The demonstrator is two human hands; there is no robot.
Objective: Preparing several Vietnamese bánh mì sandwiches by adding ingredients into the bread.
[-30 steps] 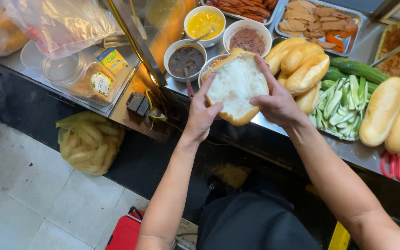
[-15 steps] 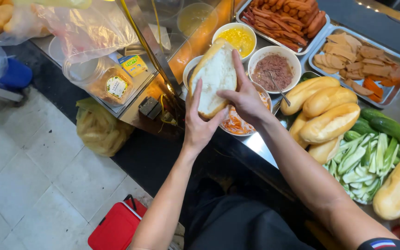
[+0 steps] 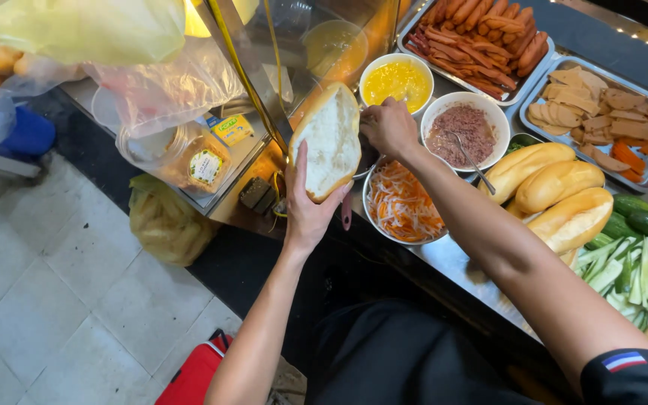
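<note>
My left hand (image 3: 309, 211) holds a split baguette (image 3: 329, 141) upright, its white crumb facing me, in front of the glass case. My right hand (image 3: 389, 127) is just right of the bread, over a bowl the bread mostly hides. Its fingers are curled around a thin utensil handle that barely shows. A bowl of yellow sauce (image 3: 397, 81) lies just beyond this hand, a bowl of minced meat (image 3: 465, 124) with a spoon to its right, and a bowl of shredded carrot pickle (image 3: 403, 204) directly below it.
Whole baguettes (image 3: 556, 187) and cut cucumber (image 3: 639, 259) lie on the steel counter to the right. Trays of sausages (image 3: 481, 41) and sliced meats (image 3: 601, 112) sit at the back. Plastic bags (image 3: 151, 82) hang at the left; a red case (image 3: 196, 371) stands on the tiled floor.
My right hand has let go of the baguette and closed over the bowl beside it. My left hand alone now holds the bread, shifted left.
</note>
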